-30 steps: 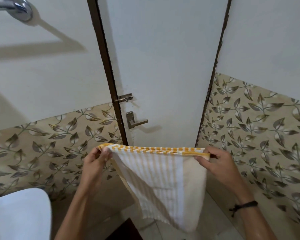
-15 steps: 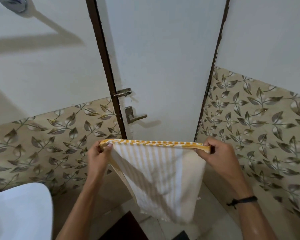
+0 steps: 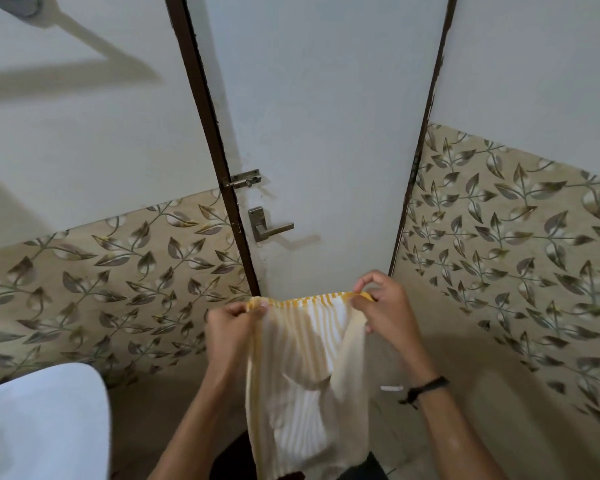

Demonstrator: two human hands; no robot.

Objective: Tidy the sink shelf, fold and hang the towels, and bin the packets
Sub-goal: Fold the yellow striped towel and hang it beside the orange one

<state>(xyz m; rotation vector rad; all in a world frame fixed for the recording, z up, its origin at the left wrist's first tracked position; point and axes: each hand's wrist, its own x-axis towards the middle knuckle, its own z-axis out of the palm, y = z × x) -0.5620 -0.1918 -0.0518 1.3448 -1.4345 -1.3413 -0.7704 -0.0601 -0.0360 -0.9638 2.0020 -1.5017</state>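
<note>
Left hand (image 3: pixel 229 327) and right hand (image 3: pixel 385 306) now closer.
Both pinch the yellow-striped white cloth towel (image 3: pixel 302 375); hem spans between fingers, length hangs below.

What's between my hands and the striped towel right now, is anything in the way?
Nothing visible stands between them. The left hand and the right hand each pinch the top edge of the striped towel, which hangs freely below them in front of the door.
</note>
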